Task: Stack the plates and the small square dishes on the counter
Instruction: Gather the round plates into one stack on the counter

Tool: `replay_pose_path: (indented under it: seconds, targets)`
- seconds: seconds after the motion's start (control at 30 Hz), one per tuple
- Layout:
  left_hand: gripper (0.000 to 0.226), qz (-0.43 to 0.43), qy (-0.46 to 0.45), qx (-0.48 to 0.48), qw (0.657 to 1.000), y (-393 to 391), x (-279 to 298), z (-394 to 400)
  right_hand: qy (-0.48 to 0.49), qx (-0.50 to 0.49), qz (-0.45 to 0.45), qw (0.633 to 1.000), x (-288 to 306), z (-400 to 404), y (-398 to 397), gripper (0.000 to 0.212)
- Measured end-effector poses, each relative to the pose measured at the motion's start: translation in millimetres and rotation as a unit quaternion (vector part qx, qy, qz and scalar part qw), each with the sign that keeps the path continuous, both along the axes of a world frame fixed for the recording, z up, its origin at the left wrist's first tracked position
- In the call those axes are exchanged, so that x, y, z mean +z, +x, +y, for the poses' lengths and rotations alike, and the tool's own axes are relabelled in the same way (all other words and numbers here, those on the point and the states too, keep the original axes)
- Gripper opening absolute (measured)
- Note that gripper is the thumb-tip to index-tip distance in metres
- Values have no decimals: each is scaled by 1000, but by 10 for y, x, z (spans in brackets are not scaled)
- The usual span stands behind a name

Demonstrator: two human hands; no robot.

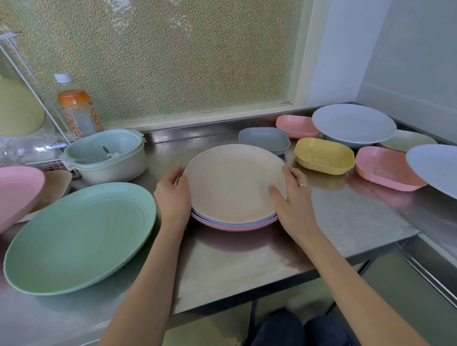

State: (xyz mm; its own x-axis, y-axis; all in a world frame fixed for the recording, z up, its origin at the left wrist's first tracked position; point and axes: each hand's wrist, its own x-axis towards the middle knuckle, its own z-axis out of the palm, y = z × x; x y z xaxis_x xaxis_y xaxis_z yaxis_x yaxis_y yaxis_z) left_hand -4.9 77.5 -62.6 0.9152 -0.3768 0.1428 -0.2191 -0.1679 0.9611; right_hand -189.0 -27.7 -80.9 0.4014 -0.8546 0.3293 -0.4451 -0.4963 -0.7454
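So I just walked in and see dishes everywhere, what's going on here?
A person is stacking dishes on a steel counter. The left hand and right hand grip opposite sides of a plate stack: beige plate on top, blue and pink beneath. A green plate lies loose at left. Yellow, pink and grey-blue square dishes sit unstacked at right.

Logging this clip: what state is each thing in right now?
Left hand: grips the stack's left rim.
Right hand: grips the stack's right rim.
Plate stack: on the counter, beige plate on top, blue and pink below.
Green plate: alone, flat, unstacked.
Yellow dish: alone, upright, empty.
Grey dish: alone, behind the stack.
Bottle: upright, capped.
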Motion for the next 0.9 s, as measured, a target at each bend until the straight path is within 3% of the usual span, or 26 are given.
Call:
replay_pose_path:
  seconds: [0.4, 0.5, 0.6, 0.77, 0.9]
  targets:
    - [42, 12, 1, -33, 999, -52, 77, 66, -52, -23, 75, 996, 40, -8, -2, 53]
    - [33, -41, 46, -52, 997, -76, 142, 130, -70, -30, 93, 993, 31, 21, -13, 55]
    - [38, -111, 65, -40, 991, -59, 217, 286, -160, -28, 77, 984, 104, 230, 85, 60]
    - [35, -169, 3, 63, 984, 194, 417, 807, -278, 194, -8, 941, 263, 968, 606, 45]
    - [30, -167, 94, 184, 964, 766, 459, 1325, -272, 356, 53, 892, 164, 1459, 983, 42]
